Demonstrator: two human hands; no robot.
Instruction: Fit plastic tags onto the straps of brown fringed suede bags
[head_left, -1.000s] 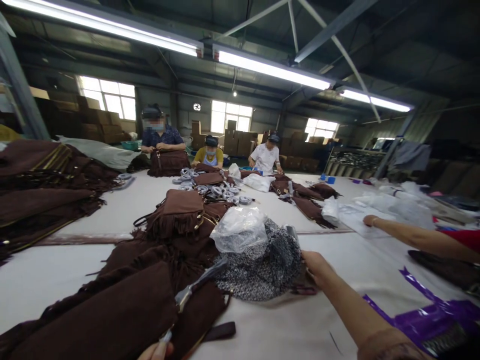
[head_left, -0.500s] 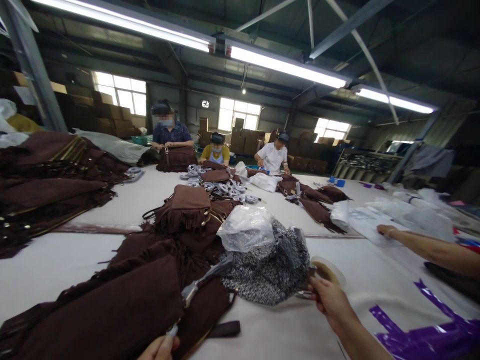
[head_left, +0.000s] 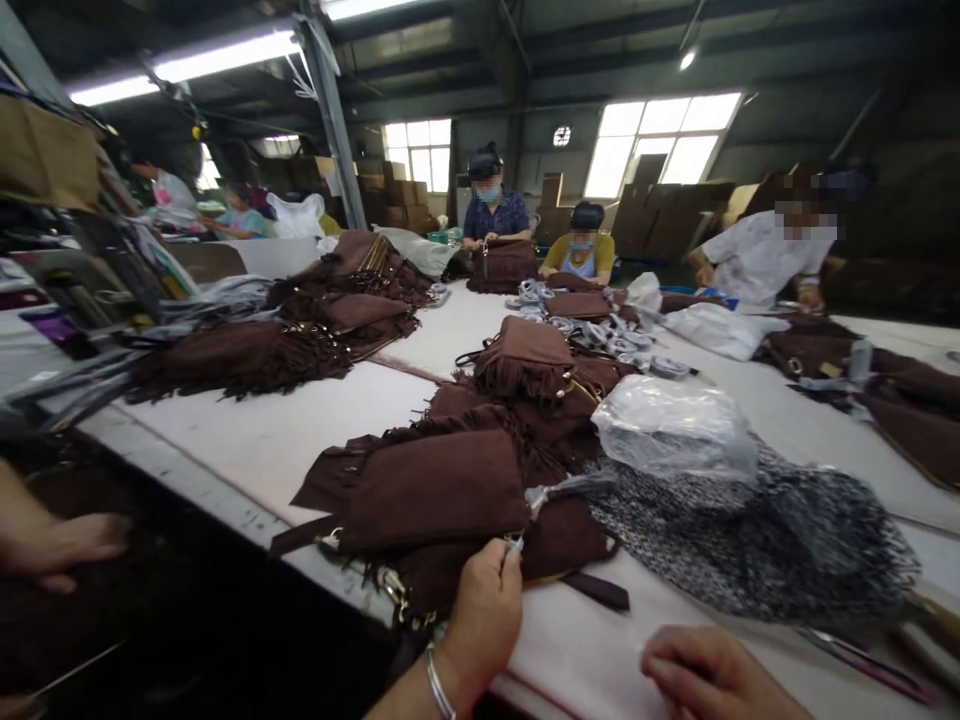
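Note:
A brown suede-like bag [head_left: 439, 490] with gold hardware lies in front of me, partly over another brown piece. At its near right corner, my left hand [head_left: 484, 605] pinches a small pale wrapped piece, perhaps a zipper pull; the fingers hide most of it. A grey-wrapped strap [head_left: 574, 487] runs from that corner toward a black-and-white patterned cloth [head_left: 757, 535]. My right hand [head_left: 712, 670] is low over the white table, fingers curled together; whatever they hold, if anything, cannot be made out. Scissors [head_left: 874, 665] lie to its right.
Clear plastic bags [head_left: 675, 425] rest on the cloth. Fringed brown bags [head_left: 517, 355] are piled beyond, with more stacks [head_left: 247, 355] at left. Another person's hand [head_left: 67, 545] is beyond the table edge [head_left: 225, 530] at left. Several people work across the table.
My view has swung left. My right hand has left the tape roll and come nearer my left hand, which still pinches at the bag's corner.

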